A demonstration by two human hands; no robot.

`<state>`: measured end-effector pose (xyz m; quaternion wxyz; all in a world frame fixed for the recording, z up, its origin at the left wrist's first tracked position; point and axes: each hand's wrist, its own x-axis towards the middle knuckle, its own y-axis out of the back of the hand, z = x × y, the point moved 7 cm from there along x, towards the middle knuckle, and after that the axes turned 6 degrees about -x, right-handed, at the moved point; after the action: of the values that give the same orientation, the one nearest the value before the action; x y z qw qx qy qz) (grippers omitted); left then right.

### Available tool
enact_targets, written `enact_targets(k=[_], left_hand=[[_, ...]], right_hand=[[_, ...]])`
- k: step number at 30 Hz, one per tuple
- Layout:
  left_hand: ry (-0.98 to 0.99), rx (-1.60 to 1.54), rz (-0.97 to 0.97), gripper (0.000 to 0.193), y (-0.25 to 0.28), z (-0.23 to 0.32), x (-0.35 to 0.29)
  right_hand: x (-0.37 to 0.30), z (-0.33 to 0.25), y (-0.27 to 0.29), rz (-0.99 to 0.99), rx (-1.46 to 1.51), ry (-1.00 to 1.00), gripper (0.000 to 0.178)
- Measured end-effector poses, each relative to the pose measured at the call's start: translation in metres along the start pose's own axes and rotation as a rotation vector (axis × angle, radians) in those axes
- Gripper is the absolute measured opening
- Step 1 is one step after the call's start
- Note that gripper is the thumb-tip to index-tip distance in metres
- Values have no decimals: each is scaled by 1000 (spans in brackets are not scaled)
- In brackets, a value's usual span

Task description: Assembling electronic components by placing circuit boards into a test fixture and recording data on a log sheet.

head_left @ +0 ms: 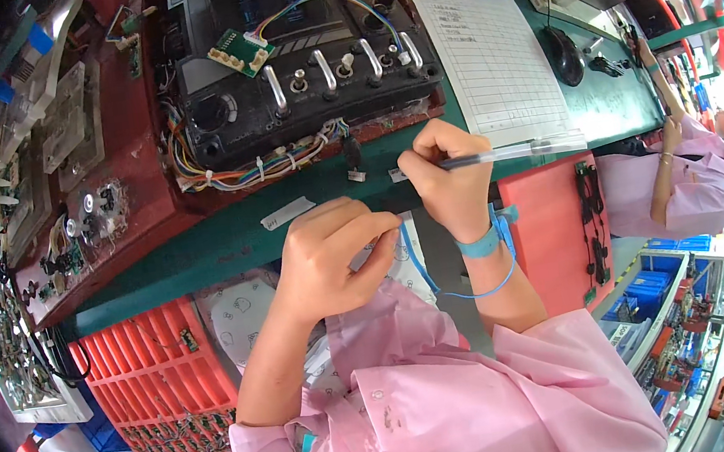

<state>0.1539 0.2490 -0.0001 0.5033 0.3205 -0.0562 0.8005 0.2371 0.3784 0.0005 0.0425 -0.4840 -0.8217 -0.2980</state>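
The right hand [452, 179] is wrapped around a pen [512, 152]; the left hand [334, 253], apart, is curled, any grip unclear. On the sheet [497, 71] beyond, upper rows appear filled, lower rows left blank.

From the centre, a ruled white sheet [498, 80] at one o'clock carries rows of writing too small to read. A white label strip [288, 213] at ten o'clock bears a short, illegible dark marking.
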Motion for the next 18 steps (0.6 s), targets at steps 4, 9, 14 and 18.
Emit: enact_targets(k=[4,9,14,18], left_hand=[[-10,1,-1,16,-1,1,1],[-26,11,0,17,0,3,2],[-27,7,-3,17,-1,2,1],[-30,13,-5,17,-1,4,3]], right_hand=[[1,-2,-1,-13,-10,4,17],[0,0,-3,-31,10,-1,18],[-1,0,-3,-47,7,-6,18],[0,1,-2,-28,4,19,18]])
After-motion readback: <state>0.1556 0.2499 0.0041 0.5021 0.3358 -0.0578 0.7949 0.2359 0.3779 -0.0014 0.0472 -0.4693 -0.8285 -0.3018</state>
